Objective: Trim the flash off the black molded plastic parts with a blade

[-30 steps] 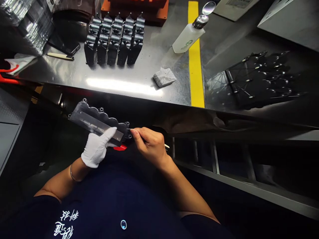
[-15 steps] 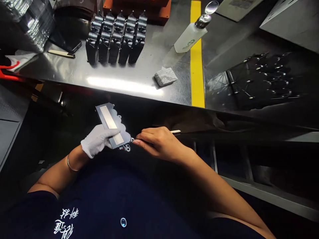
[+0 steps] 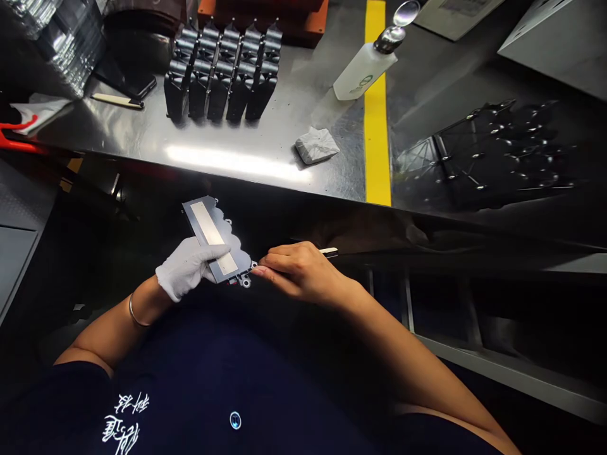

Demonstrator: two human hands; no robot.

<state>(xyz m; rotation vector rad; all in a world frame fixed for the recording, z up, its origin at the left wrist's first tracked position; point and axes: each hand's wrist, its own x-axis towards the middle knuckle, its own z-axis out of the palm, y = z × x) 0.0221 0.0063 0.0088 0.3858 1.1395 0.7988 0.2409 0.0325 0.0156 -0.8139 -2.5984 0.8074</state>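
Note:
In a white glove, my left hand (image 3: 183, 268) grips a grey metal part (image 3: 232, 243) by its lower end, thumb across its face. The part has a flat pale strip along its middle, a scalloped right edge and small ring-shaped lugs. At its lower right corner, the bare fingertips of my right hand (image 3: 303, 272) are pinched together beside a lug. My right hand is closed around a slim tool with a cream and black handle (image 3: 329, 252), whose end sticks out behind the hand. The tool's tip is hidden by the fingers or too small to make out.
On the metal bench (image 3: 142, 136) stand several black scalloped parts (image 3: 220, 76) in a row, a crumpled grey-white block (image 3: 317, 146), a white bottle (image 3: 363, 72) and another cream-handled tool (image 3: 116, 100). Yellow tape (image 3: 377, 145) crosses the bench. Dark shiny parts (image 3: 474, 155) lie at right.
The tool's handle end has shifted slightly left and turned a little behind my right hand. Both hands and the metal part stay nearly where they were.

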